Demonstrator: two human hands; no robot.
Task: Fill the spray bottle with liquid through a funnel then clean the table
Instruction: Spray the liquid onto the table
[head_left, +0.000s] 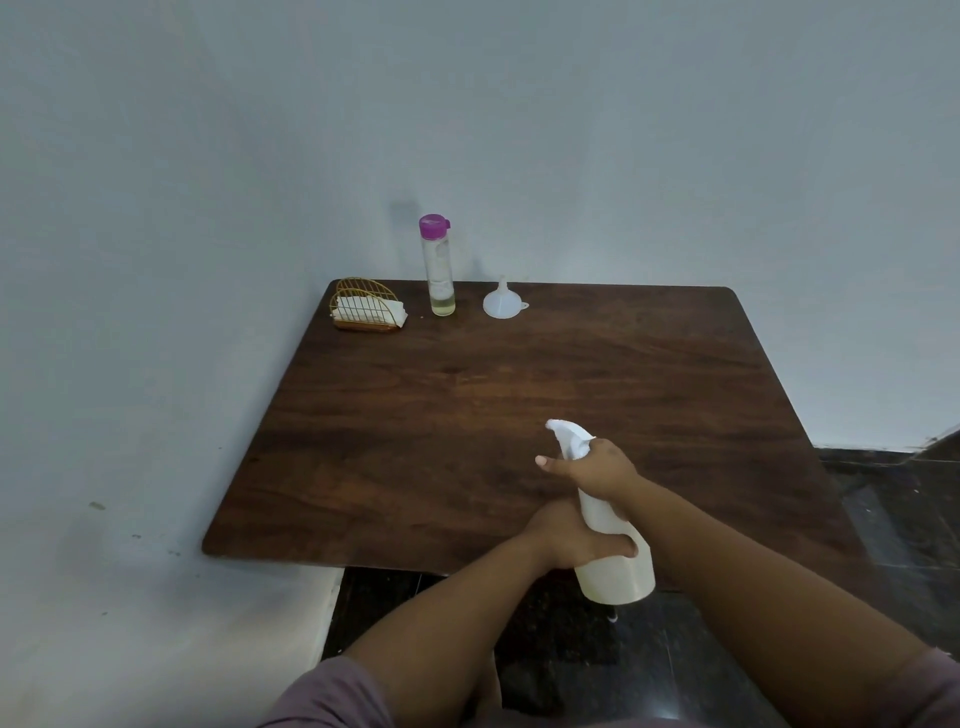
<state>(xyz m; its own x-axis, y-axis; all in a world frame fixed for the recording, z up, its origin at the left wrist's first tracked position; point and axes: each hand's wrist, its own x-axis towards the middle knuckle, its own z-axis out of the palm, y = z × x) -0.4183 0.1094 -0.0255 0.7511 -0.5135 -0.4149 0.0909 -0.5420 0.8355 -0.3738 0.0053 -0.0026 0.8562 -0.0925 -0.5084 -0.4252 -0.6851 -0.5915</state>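
We stand at a dark wooden table in a pale-walled corner. At eleven o'clock sit a napkin holder, a purple-capped bottle and a funnel. At five o'clock, our right hand grips the spray bottle at its trigger head; our left hand holds its body.
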